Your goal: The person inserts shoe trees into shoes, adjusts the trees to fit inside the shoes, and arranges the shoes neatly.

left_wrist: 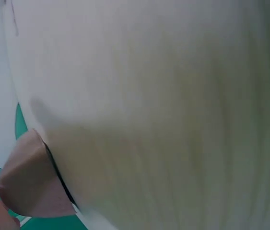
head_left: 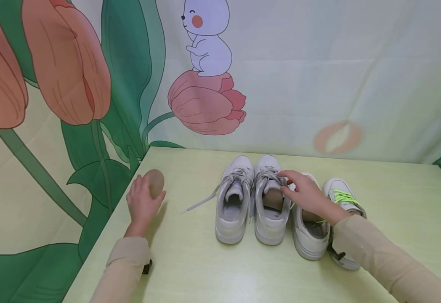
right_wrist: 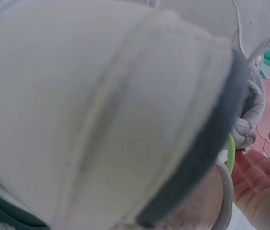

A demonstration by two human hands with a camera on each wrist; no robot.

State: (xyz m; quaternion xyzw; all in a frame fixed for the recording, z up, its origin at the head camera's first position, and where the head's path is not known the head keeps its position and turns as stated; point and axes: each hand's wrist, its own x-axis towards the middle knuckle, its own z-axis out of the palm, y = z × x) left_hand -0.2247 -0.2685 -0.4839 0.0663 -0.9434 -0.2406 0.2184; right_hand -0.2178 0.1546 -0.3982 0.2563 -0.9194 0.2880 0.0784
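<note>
Near the table's left edge, my left hand (head_left: 142, 200) grips a brown rounded shoe insert (head_left: 156, 183), fingers along its left side and thumb to the right. In the left wrist view this insert (left_wrist: 31, 179) is at the table edge with fingers against it. My right hand (head_left: 304, 191) is over the second white sneaker from the left (head_left: 270, 229), fingertips touching its grey laces (head_left: 271, 176); the right wrist view shows a gap between its digits. A brown insert (head_left: 273, 198) shows inside this sneaker's opening.
Left of it stands its matching grey-laced sneaker (head_left: 229, 229), one lace trailing left on the table (head_left: 190, 261). On the right, two sneakers with neon-green laces, one nearer (head_left: 309, 246) and one farther right (head_left: 336, 187), are partly behind my right arm. A tulip-printed cloth (head_left: 281, 84) hangs behind.
</note>
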